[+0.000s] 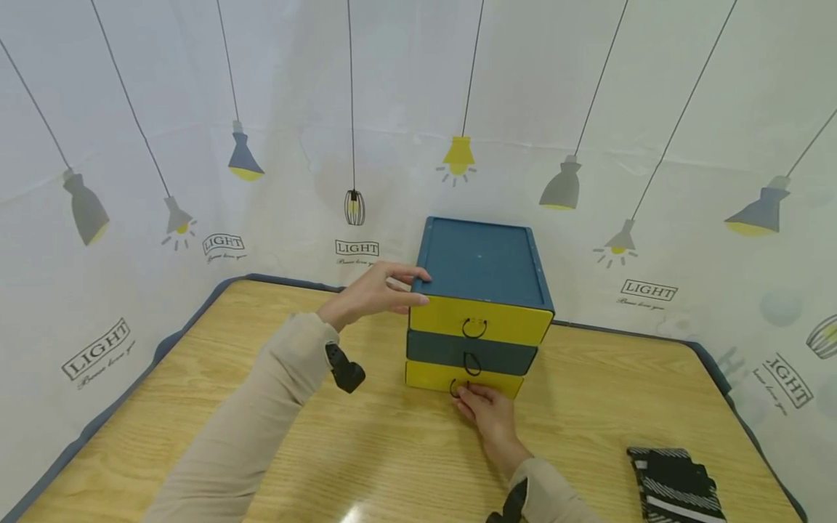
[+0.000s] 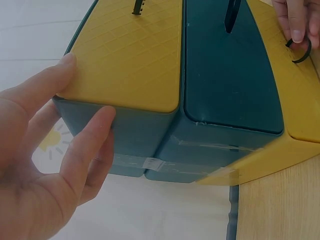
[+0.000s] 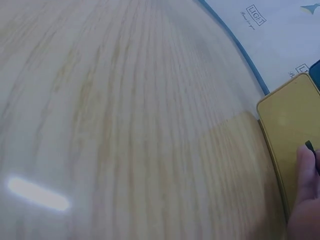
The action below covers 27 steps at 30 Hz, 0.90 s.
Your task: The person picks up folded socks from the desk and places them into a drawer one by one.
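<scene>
A three-tier drawer box point(image 1: 484, 258) stands on the table, with a blue top and yellow, dark teal and yellow fronts. Each front carries a black loop handle. My left hand point(image 1: 375, 294) touches the box's upper left front corner, its fingers spread over the top, front and side edges. In the left wrist view the fingertips point(image 2: 106, 114) rest along the edge of the top yellow drawer point(image 2: 130, 60). Low at the front, my right hand point(image 1: 490, 421) pinches the loop handle point(image 2: 303, 54) of the bottom yellow drawer point(image 1: 428, 375). That drawer looks flush with the others.
A folded black and white patterned cloth item point(image 1: 676, 483) lies on the wooden table point(image 1: 366, 450) at the right front. Behind the table hangs a white curtain point(image 1: 288, 145) printed with lamps, meeting the table's dark blue edge point(image 1: 288, 280).
</scene>
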Each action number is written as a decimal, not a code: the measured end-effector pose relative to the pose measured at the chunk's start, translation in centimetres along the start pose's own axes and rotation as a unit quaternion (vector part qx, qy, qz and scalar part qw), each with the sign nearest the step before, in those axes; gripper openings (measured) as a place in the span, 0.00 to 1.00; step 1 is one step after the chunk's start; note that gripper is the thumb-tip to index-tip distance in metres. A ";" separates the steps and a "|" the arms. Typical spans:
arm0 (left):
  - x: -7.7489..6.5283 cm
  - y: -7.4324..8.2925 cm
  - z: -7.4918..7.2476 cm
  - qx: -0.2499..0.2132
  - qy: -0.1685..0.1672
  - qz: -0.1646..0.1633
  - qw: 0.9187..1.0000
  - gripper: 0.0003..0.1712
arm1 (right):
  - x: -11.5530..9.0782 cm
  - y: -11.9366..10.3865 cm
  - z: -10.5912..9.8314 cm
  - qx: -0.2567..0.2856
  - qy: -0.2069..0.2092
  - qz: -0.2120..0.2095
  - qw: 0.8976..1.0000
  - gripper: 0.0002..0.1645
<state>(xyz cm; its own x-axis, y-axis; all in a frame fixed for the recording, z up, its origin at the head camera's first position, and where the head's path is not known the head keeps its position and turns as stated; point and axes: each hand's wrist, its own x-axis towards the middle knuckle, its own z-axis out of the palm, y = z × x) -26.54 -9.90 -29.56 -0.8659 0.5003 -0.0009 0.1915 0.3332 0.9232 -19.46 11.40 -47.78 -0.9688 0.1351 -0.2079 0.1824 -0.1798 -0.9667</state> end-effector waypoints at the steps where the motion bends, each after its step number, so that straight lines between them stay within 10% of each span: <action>1: 0.0 0.0 0.0 0.000 0.001 -0.001 1.000 0.23 | 0.0 0.0 -0.1 -0.002 -0.002 -0.002 1.000 0.20; 27: 0.1 -0.2 -0.1 -0.010 -0.009 0.000 1.000 0.24 | -5.9 -0.3 -2.6 -0.077 -0.108 0.061 0.989 0.20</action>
<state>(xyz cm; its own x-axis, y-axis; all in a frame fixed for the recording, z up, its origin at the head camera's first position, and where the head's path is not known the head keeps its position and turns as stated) -26.69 -9.97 -29.69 -0.8576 0.5143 -0.0078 0.1816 0.3170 0.9309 -13.39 13.16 -46.70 -0.9485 -0.0937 -0.3027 0.3065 -0.0290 -0.9514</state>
